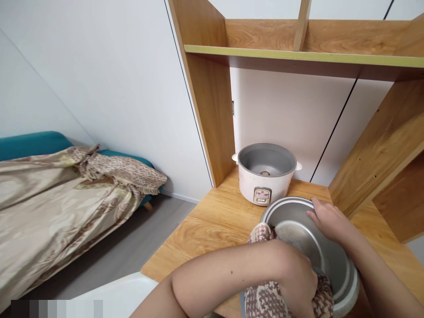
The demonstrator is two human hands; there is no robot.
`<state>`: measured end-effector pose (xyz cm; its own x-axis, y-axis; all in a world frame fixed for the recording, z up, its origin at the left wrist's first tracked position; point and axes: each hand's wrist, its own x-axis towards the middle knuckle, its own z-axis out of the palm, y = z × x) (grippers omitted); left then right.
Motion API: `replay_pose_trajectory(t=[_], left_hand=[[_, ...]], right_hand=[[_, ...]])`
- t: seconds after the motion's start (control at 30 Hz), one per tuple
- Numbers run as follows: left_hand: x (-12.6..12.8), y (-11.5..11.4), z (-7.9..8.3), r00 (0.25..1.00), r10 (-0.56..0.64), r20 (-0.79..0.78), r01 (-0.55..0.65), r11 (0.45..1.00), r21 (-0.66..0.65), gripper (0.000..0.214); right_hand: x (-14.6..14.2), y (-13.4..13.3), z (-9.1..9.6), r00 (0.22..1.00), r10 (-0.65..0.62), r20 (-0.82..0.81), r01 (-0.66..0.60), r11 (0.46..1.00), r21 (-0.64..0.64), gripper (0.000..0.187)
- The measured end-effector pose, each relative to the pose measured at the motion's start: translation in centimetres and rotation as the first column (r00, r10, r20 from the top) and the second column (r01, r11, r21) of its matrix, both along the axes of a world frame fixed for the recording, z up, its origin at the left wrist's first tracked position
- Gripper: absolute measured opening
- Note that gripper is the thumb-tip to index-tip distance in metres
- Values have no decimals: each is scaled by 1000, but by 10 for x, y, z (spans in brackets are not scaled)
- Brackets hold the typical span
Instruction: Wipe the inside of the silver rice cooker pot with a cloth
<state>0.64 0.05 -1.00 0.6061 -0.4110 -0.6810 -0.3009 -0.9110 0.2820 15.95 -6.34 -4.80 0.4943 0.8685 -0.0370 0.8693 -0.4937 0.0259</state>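
**Around the rice cooker**

The rice cooker (266, 174) stands at the back of the bench (212, 225). Just before it, slightly right, sits the pot (308, 238). The cloth (265, 300) and left hand (294, 278) are in the pot, and the right hand (327, 218) is on its rim. The shelf (298, 55) runs above the cooker, and the bed (66, 190) lies well to its left.

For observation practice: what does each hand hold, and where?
Right hand grips the round silver metal pot by its rim; left hand clutches a bunched brown-and-white patterned cloth.
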Motion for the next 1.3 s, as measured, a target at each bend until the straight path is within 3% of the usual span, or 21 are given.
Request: replay_pose_trajectory(t=[0.5, 0.8, 1.07, 1.3], left_hand=[[3, 0, -12, 997, -1, 79, 0, 1000, 22, 64], [4, 2, -19, 994, 12, 104, -9, 999, -33, 51], [3, -1, -10, 998, 20, 60, -17, 998, -52, 44], [1, 1, 0, 1000, -6, 0, 6, 1000, -30, 58]], right_hand=[[0, -1, 1, 1000, -7, -9, 7, 1000, 1, 14], [0, 0, 0, 1000, -2, -12, 2, 1000, 5, 15], [-1, -1, 3, 1000, -4, -14, 4, 1000, -3, 15], [1, -1, 0, 1000, 2, -8, -2, 1000, 5, 14]])
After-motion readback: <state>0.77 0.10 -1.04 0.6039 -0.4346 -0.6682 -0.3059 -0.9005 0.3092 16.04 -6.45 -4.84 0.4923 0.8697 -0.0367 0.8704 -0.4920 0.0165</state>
